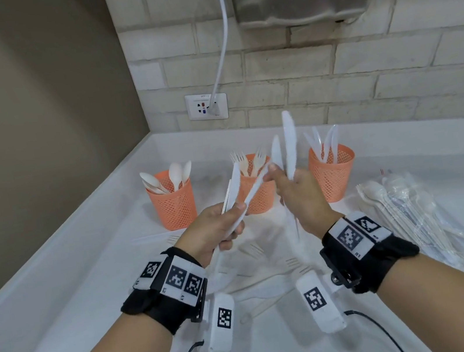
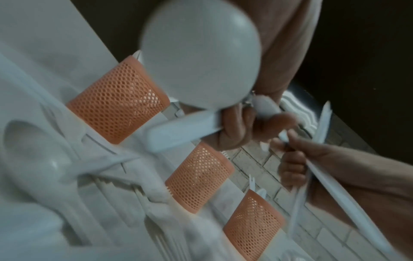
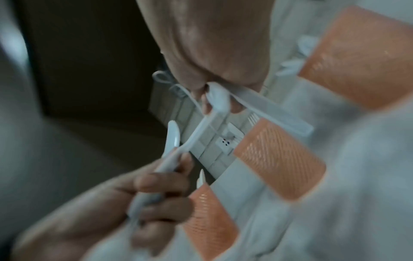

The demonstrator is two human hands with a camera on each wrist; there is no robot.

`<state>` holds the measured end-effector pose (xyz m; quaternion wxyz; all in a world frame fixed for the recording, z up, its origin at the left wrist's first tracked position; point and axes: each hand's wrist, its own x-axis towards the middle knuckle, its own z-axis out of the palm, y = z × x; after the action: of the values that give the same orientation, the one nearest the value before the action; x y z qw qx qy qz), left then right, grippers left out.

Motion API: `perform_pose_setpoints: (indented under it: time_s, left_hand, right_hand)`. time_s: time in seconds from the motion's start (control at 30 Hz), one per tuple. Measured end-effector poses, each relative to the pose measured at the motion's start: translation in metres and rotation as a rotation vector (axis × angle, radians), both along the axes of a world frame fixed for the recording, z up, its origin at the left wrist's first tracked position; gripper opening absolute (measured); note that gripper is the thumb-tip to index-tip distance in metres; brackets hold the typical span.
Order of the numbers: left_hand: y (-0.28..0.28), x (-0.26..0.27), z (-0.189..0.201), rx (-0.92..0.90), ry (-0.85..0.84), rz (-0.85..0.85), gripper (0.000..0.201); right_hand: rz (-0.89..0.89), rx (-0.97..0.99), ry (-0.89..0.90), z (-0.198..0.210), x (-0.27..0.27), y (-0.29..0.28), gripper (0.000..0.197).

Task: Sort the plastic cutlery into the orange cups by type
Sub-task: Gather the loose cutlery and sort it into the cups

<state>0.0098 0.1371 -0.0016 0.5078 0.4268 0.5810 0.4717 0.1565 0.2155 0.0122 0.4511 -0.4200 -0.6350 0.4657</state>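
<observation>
In the head view, centre frame, our left hand (image 1: 218, 230) grasps a bundle of white plastic knives (image 1: 234, 189), fingers curled round the handles, blades fanning up and to the right. Our right hand (image 1: 298, 192) grasps a second set of knives (image 1: 290, 147), held near upright, tips pointing to the top of the frame. The right fingertips (image 1: 271, 170) also pinch the upper end of one knife (image 1: 257, 185) that runs down into the left-hand bundle, so both hands meet on it.

Behind the hands, three orange mesh cups stand in a row on the white counter (image 1: 85, 261). The left cup (image 1: 171, 199) holds spoons; the middle cup (image 1: 258, 193), partly hidden by the hands, holds forks; the right cup (image 1: 333, 174) holds knives.

Loose forks (image 1: 293, 264) and other unsorted cutlery lie on the counter below and between the wrists. A pile of cutlery in clear wrappers (image 1: 415, 215) lies at the right edge of the frame.

Both wrist views are blurred; the left wrist view shows a spoon bowl (image 2: 201, 53) close to the lens.
</observation>
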Motion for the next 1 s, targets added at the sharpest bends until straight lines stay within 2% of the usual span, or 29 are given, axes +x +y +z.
perform_pose_setpoints:
  time_s: [0.07, 0.13, 0.2, 0.27, 0.3, 0.37, 0.4, 0.43, 0.47, 0.53, 0.6, 0.67, 0.73, 0.8, 0.87, 1.0]
  left_hand:
    - [0.0, -0.002, 0.002, -0.02, 0.027, -0.019, 0.019]
    - [0.001, -0.003, 0.004, -0.024, 0.007, -0.032, 0.022]
    - [0.002, -0.003, 0.005, -0.043, -0.027, -0.027, 0.025]
    - [0.002, -0.004, 0.004, -0.09, -0.108, -0.019, 0.021]
    - [0.003, -0.004, 0.002, -0.117, -0.157, -0.014, 0.017]
    - [0.003, -0.004, 0.0, -0.146, -0.243, -0.02, 0.012]
    - [0.004, -0.004, 0.0, -0.148, -0.293, -0.031, 0.012]
    - [0.005, -0.004, 0.0, -0.147, -0.35, -0.041, 0.014]
    - [0.006, -0.004, 0.002, -0.146, -0.409, -0.044, 0.018]
    - [0.008, -0.005, 0.005, -0.151, -0.504, -0.029, 0.033]
    - [0.01, -0.007, 0.008, -0.139, -0.561, -0.023, 0.036]
    - [0.012, -0.006, 0.009, -0.112, -0.605, -0.006, 0.032]
    - [0.012, -0.002, 0.009, -0.091, -0.618, 0.004, 0.031]
    - [0.014, 0.003, 0.009, -0.062, -0.569, -0.015, 0.03]
    - [0.016, 0.009, 0.01, -0.036, -0.492, -0.051, 0.029]
    - [0.021, 0.019, 0.009, -0.004, -0.36, -0.109, 0.025]
  right_hand:
    - [0.091, 0.28, -0.163, 0.004, 0.002, -0.003, 0.03]
    - [0.252, 0.445, -0.35, 0.004, 0.003, -0.005, 0.029]
    - [0.375, 0.438, -0.468, 0.002, 0.005, -0.003, 0.024]
    - [0.463, 0.362, -0.494, 0.002, 0.007, -0.001, 0.005]
    - [0.484, 0.396, -0.521, 0.001, 0.007, -0.002, 0.014]
    - [0.485, 0.536, -0.665, -0.001, 0.006, 0.001, 0.005]
    - [0.449, 0.609, -0.778, -0.003, 0.005, 0.001, 0.019]
    - [0.39, 0.668, -0.891, -0.006, 0.004, 0.003, 0.026]
    - [0.314, 0.723, -0.932, -0.008, 0.004, 0.005, 0.028]
    - [0.237, 0.791, -0.901, -0.01, 0.007, 0.007, 0.031]
    - [0.168, 0.768, -0.816, -0.01, 0.008, 0.009, 0.023]
    - [0.103, 0.655, -0.738, -0.006, 0.006, 0.01, 0.022]
    - [0.109, 0.437, -0.551, 0.0, 0.003, 0.009, 0.022]
    - [0.166, 0.215, -0.288, 0.007, -0.002, 0.003, 0.025]
    - [0.205, 0.073, -0.136, 0.01, -0.006, 0.0, 0.028]
    - [0.219, -0.142, -0.045, 0.006, -0.008, 0.002, 0.017]
